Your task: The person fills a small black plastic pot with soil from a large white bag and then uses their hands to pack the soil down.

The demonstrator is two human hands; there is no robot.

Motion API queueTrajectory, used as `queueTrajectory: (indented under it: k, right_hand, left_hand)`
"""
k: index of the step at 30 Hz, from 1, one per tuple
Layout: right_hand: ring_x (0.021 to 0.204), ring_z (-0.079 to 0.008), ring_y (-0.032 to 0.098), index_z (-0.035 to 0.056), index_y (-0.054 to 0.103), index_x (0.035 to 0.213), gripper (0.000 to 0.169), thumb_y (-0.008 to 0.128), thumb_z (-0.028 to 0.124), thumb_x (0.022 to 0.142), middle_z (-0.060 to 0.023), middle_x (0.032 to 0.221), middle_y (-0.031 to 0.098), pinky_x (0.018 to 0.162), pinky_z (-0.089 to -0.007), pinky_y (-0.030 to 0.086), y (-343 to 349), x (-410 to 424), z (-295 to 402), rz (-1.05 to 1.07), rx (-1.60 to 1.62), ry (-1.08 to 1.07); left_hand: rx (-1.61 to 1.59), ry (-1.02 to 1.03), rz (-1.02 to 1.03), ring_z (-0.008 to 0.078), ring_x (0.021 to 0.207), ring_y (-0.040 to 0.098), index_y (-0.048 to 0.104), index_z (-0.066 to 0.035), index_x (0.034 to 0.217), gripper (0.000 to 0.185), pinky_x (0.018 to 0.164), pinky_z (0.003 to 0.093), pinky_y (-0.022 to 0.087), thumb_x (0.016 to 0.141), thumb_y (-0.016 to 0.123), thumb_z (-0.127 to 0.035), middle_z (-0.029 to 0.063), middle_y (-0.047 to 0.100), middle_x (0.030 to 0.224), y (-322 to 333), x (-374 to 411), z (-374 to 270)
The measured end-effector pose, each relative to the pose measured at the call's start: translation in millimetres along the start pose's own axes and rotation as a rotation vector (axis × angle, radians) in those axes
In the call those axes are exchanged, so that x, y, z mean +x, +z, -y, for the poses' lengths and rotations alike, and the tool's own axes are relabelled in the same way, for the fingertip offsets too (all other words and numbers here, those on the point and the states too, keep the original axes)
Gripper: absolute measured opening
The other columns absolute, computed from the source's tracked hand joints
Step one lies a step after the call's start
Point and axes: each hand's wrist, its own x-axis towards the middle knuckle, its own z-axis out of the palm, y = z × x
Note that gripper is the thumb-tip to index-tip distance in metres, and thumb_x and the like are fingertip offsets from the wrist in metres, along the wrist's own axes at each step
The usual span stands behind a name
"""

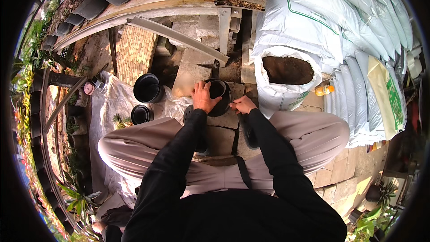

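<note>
A round black plastic plant pot stands on the paving between my feet, with a narrower dark round opening at its far left side. My left hand grips the near-left rim of the pot, thumb spread across the opening. On the other side, my right hand has its fingers curled and pinches the pot's right edge. Whether a second pot is nested inside is hard to tell. To the left are a larger empty black pot and a smaller stack of black pots.
An opened white sack of dark soil stands at right, before stacked white sacks. An orange-capped bottle is beside it. Ahead, a metal bar slants under a bench. Plastic sheeting covers ground at left; a person's dark clothing shows lower left.
</note>
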Motion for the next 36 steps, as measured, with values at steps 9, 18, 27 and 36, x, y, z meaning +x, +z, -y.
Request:
queueTrajectory:
  k: [9, 18, 27, 36]
  right_hand:
    - [0.085, -0.0157, 0.075, 0.0073, 0.068, 0.134, 0.037, 0.060, 0.030, 0.105, -0.0060, 0.106, 0.078, 0.069, -0.0309, 0.055, -25.3, -5.7, -4.2, -0.087, 0.260, 0.037]
    - [0.087, -0.0193, 0.075, 0.0049, 0.066, 0.135, 0.038, 0.059, 0.028, 0.105, -0.0098, 0.108, 0.077, 0.073, -0.0333, 0.057, -16.9, 5.8, -5.4, -0.090, 0.260, 0.001]
    - [0.083, -0.0195, 0.076, -0.0079, 0.061, 0.135, 0.049, 0.073, 0.022, 0.098, -0.0169, 0.115, 0.073, 0.066, -0.0328, 0.056, 0.1, 13.3, -9.6, -0.103, 0.176, -0.106]
    - [0.072, -0.0184, 0.072, -0.0096, 0.068, 0.121, 0.041, 0.076, 0.021, 0.095, -0.0132, 0.091, 0.076, 0.068, -0.0337, 0.055, 4.6, 26.8, -12.8, -0.113, 0.069, -0.166]
  left_hand:
    - [0.052, 0.134, -0.016, 0.0314, 0.118, 0.049, 0.061, -0.006, 0.128, 0.077, 0.099, 0.0483, 0.036, 0.066, 0.091, -0.041, 0.0104, 0.052, 0.118, 11.6, -11.5, -14.4]
    - [0.094, 0.161, 0.118, 0.0285, 0.120, 0.050, 0.064, -0.009, 0.124, 0.079, 0.101, 0.0488, 0.036, 0.060, 0.094, -0.044, 0.0074, 0.052, 0.119, -9.4, -12.4, -4.7]
    - [0.262, 0.243, 0.316, 0.0263, 0.122, 0.052, 0.064, -0.016, 0.123, 0.078, 0.104, 0.0480, 0.036, 0.054, 0.096, -0.030, 0.0041, 0.055, 0.119, -29.2, -6.3, -3.5]
    - [0.375, 0.245, 0.295, 0.0257, 0.122, 0.052, 0.063, -0.015, 0.120, 0.075, 0.102, 0.0485, 0.038, 0.053, 0.096, -0.023, 0.0037, 0.055, 0.119, -24.6, -13.8, 10.0]
